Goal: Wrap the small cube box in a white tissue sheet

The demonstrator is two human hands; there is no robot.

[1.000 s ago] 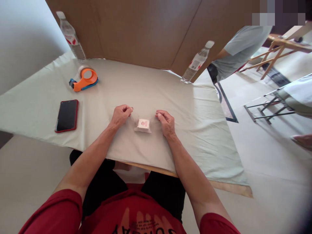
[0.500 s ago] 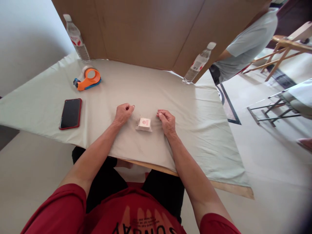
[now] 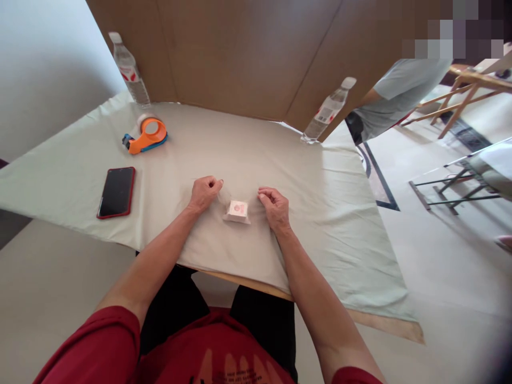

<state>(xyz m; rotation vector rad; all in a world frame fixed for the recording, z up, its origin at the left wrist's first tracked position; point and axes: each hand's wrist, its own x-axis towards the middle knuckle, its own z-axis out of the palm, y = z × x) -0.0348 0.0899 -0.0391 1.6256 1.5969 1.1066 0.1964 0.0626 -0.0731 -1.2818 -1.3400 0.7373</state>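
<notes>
Package (image 3: 238, 209) remains unlifted on the tabletop (image 3: 232, 149); I register no handling progress. Left hand (image 3: 204, 193), ten o'clock, and right hand (image 3: 277, 209), three o'clock, stay narrowly curled.

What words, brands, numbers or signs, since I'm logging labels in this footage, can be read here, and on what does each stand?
None can be read with certainty.
Small wrapped block: reddish print, too small to read.
Left bottle: red-and-white label, too blurred to read.
Right bottle: red-and-white label, too small to read.
Red shirt: small dark print, too blurred; larger letters cut off by the picture's lower edge.
</notes>
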